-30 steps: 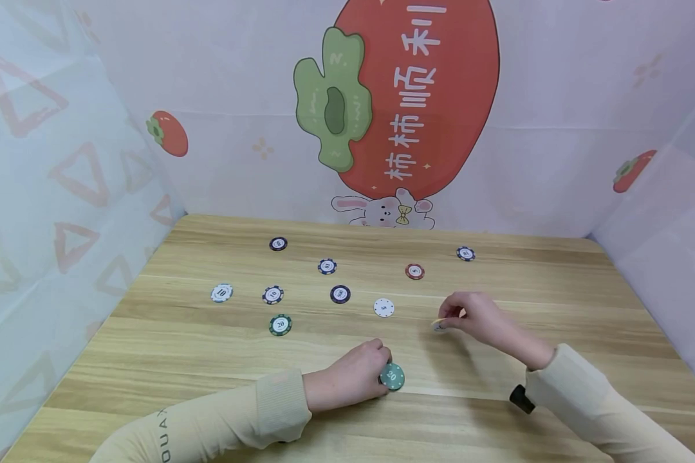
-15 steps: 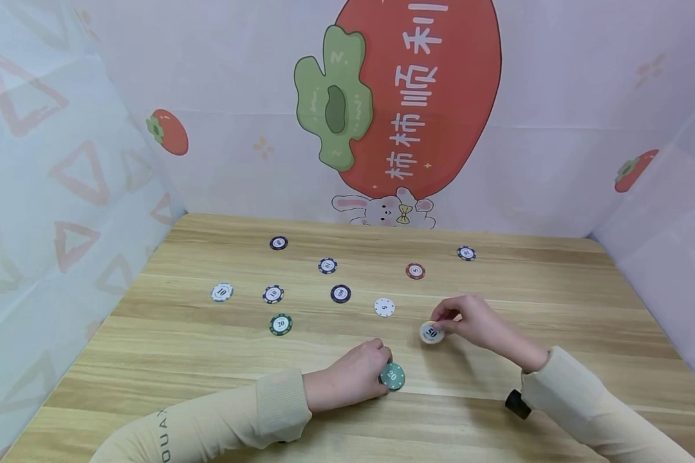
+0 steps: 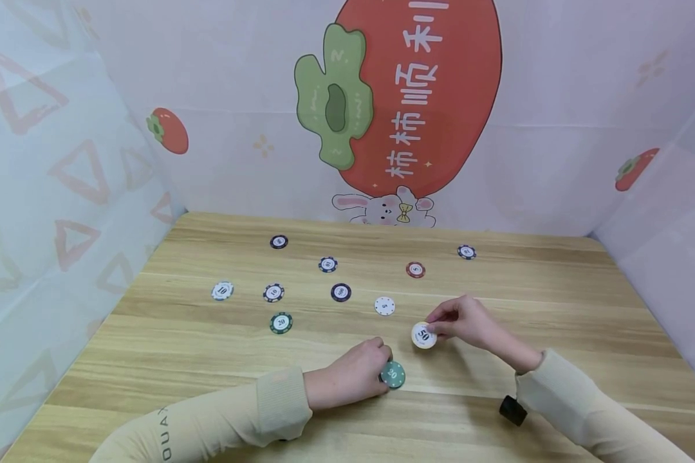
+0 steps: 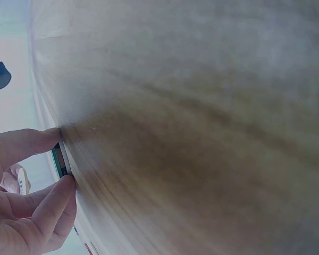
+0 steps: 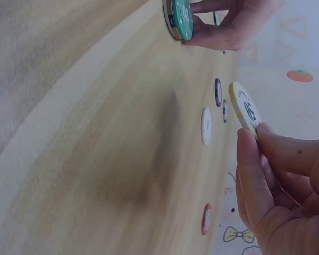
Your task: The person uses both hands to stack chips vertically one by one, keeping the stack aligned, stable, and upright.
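Observation:
My right hand pinches a cream "50" chip by its edge, lifted off the wooden table; the right wrist view shows the same chip between thumb and fingers. My left hand rests on the table near the front and grips the edge of a small stack topped by a green "20" chip. In the left wrist view thumb and finger clamp that stack. The held chip hangs a little up and right of the stack.
Several chips lie scattered farther back: a white "5" chip, a red chip, a green "20" chip, dark blue chips and a pale "10" chip. Patterned walls enclose three sides.
My right hand has lifted the cream "50" chip off the table and carried it left and nearer, toward the green stack. The left hand has stayed still.

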Available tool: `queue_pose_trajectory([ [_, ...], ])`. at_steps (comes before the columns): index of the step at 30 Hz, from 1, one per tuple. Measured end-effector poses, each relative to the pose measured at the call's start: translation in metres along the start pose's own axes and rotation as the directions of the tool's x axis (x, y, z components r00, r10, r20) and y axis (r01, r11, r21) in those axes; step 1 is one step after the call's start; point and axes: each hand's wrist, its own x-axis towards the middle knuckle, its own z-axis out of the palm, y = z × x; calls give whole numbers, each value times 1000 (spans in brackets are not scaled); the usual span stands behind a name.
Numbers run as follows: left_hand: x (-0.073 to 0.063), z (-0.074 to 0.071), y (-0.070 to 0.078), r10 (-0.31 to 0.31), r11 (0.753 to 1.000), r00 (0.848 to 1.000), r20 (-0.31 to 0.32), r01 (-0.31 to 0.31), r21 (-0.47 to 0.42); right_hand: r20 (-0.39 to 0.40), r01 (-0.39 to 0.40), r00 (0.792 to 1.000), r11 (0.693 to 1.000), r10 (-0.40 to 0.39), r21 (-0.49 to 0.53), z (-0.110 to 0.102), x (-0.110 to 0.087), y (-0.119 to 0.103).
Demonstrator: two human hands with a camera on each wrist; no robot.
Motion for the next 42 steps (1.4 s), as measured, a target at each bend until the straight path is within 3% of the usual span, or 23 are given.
queue_pose_trajectory([
  [14,1,1,0,14,1000,1000,-8,-14,5,49,-114,993,972,106,206,20,-3,8],
  [20,1,1,0,20,1000,1000,-12,-20,13,108,-153,986,948,127,278,29,-5,10],
  [42,1,2,-2,21,1000,1000,-23,-21,22,179,-163,977,954,120,251,53,-6,3],
])
